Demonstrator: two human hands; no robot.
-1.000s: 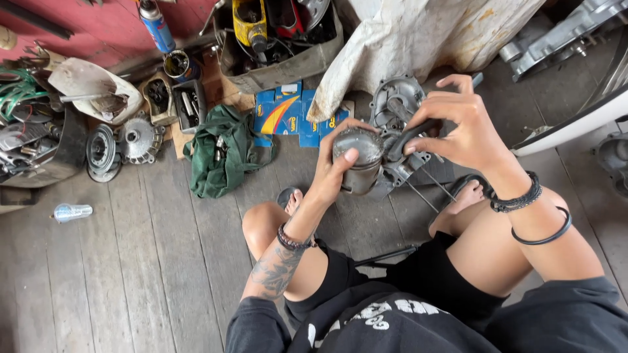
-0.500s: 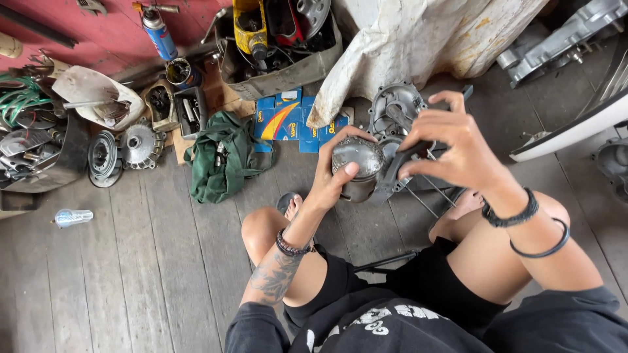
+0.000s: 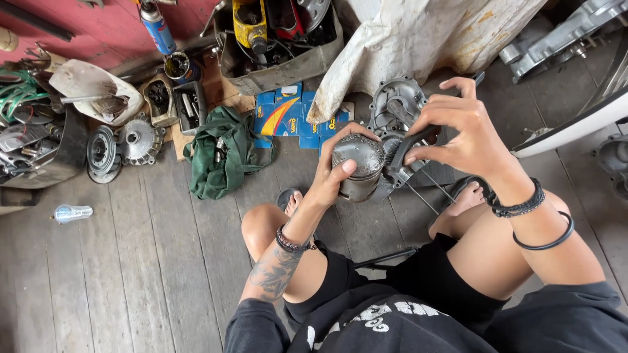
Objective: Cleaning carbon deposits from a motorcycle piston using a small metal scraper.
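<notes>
- Gripping a dull grey metal piston [image 3: 357,167] at frame centre, the left hand [image 3: 335,176] has its fingers curled round the cylinder's smooth side, thumb across the front; the domed crown looks sooty and speckled.
- The right hand [image 3: 458,127] pinches a dark, slim rod [image 3: 409,147] just beside the piston, fingers closed on it, little finger lifted.
- Behind them lies a cast, ribbed engine casing [image 3: 392,104], thin studs jutting from it.
- A crumpled green cloth [image 3: 222,153] lies left of centre on the worn plank floor [image 3: 131,261]; bare boards open toward the lower left.
</notes>
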